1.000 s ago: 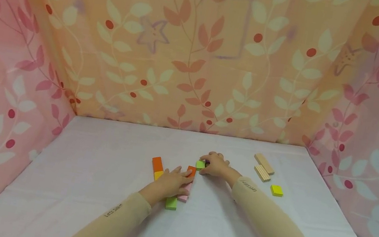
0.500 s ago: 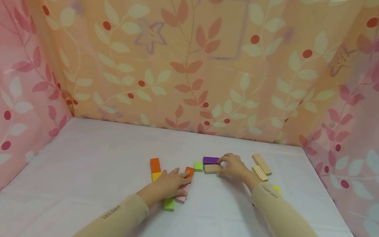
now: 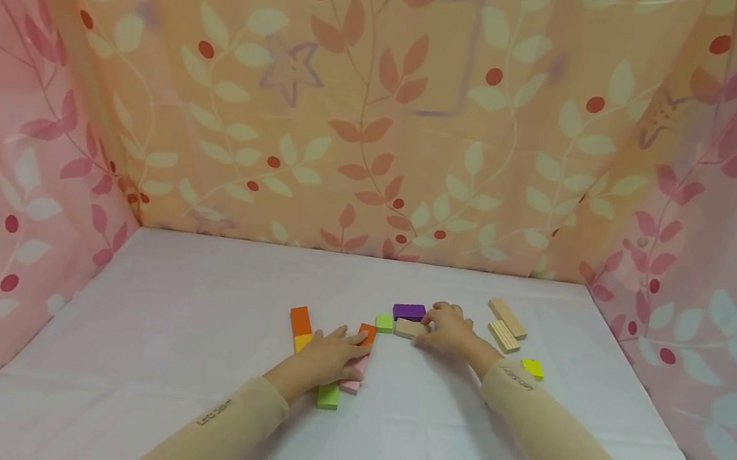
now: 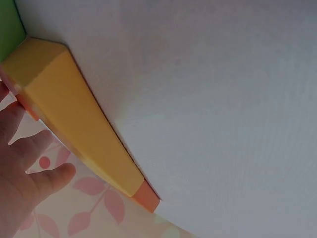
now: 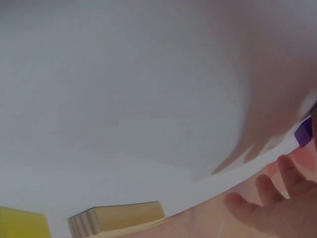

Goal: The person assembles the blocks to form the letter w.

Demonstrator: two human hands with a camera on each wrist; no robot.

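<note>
The right hand (image 3: pixel 450 329) pinches a plain wooden block (image 3: pixel 407 328) near the tabletop's (image 3: pixel 174 327) centre, touching a purple block (image 3: pixel 409 311). The left hand (image 3: pixel 330 355) rests flat, fingers spread, over pink (image 3: pixel 353 375) and orange blocks (image 3: pixel 367 334). Two wooden planks (image 3: pixel 505 326) lie toward the right edge.

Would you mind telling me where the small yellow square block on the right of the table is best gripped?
Take the yellow square block across two opposite side edges, coming from above. It lies flat and low on the table, apart from the wooden blocks, so its sides look free for a pinch.
</note>
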